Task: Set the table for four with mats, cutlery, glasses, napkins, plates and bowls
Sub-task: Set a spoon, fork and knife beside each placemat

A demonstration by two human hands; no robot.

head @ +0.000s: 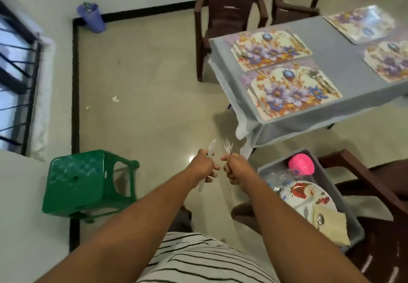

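Note:
My left hand [204, 166] grips a white plastic knife [211, 148], blade pointing up. My right hand [234, 168] grips forks [228, 146], tines up, close beside the left hand over the floor. The grey-clothed table [344, 62] stands ahead on the right with several floral mats [291, 89]. Cutlery [321, 79] lies on the nearest mat's right side, and the mat behind it also carries cutlery. A grey tub [353, 223] at my right holds a floral plate [304, 192], a pink bowl [301, 164], clear glasses [277, 180], napkins [333, 223] and more cutlery.
A green plastic stool [88, 183] stands at my left by the wall. Brown plastic chairs [229, 11] sit at the table's far side. A dark wooden chair [373, 183] carries the tub. A purple bin [91, 17] is in the far corner. Paper scraps lie on the floor.

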